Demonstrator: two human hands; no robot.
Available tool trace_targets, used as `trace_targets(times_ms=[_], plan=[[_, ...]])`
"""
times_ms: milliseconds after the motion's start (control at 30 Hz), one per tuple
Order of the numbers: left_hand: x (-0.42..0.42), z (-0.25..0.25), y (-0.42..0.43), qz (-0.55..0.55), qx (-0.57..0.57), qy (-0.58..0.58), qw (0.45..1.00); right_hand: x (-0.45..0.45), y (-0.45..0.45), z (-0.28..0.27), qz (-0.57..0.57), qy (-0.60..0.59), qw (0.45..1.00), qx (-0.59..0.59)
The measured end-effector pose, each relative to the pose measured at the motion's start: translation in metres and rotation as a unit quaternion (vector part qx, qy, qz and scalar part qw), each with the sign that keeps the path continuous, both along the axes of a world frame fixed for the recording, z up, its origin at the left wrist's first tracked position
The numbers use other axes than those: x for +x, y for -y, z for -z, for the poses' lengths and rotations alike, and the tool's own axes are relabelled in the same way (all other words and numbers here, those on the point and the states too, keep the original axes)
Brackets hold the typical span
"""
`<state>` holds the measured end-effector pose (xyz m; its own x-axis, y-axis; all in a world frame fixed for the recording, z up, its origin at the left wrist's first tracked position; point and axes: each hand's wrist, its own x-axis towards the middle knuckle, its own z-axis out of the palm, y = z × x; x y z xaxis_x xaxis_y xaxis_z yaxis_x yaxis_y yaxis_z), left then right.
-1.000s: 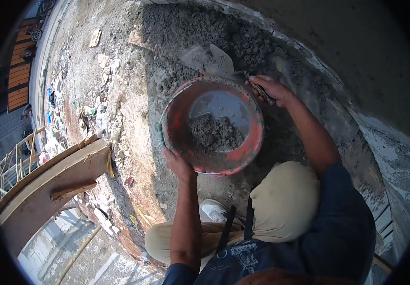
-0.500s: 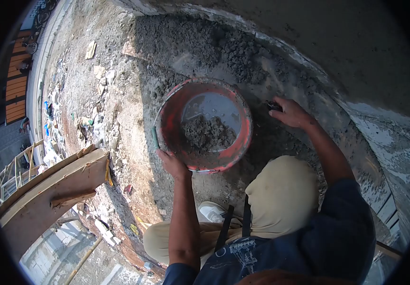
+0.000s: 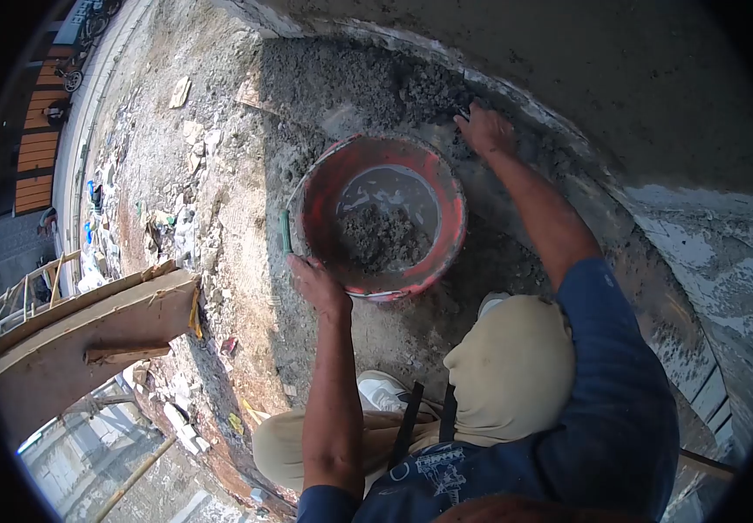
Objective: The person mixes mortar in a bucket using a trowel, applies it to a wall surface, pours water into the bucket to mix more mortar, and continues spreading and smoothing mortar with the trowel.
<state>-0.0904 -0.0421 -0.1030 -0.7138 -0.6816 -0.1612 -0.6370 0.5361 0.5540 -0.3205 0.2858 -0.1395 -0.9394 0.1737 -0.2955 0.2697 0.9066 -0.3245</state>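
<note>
A red bucket [image 3: 458,213] stands on the ground in front of me, with a lump of grey mortar [image 3: 382,237] sitting in greyish water inside it. My left hand [image 3: 315,283] grips the near left rim, just below the green handle grip [image 3: 286,232] on the bucket's wire bail. Beyond the bucket to the right, my right hand [image 3: 487,131] is closed around what looks like a trowel, its blade hard to make out against the dark mortar. That hand is at the right end of a loose mortar heap [image 3: 394,83] by the wall base.
A rough grey wall [image 3: 638,96] curves along the top and right. Sunlit rubble [image 3: 193,157] spreads to the left. A wooden board structure [image 3: 97,349] juts in at lower left. My knees are bent close to the bucket, one white shoe [image 3: 385,390] showing.
My right hand has moved forward and slightly left, from beside the bucket to the mortar heap, still holding the tool. My left hand stays on the bucket rim.
</note>
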Motion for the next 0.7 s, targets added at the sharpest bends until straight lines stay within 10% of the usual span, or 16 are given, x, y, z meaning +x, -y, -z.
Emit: trace_targets(times_ms=[100,200,400,700], plan=[[-0.01,-0.013,-0.016,0.014,-0.082,-0.008,0.997,0.014,-0.014,-0.004,-0.017,-0.018,1.0,0.002],[-0.028,-0.049,-0.035,-0.112,0.171,-0.105,0.973,0.031,-0.027,-0.039,-0.025,-0.028,0.999,0.016],[-0.047,-0.065,-0.059,-0.115,0.2,-0.179,0.956,0.078,-0.042,-0.102,-0.055,-0.103,0.993,0.025],[-0.039,-0.079,-0.095,0.049,0.127,-0.27,0.953,0.116,-0.012,-0.158,-0.362,-0.176,0.911,0.092]])
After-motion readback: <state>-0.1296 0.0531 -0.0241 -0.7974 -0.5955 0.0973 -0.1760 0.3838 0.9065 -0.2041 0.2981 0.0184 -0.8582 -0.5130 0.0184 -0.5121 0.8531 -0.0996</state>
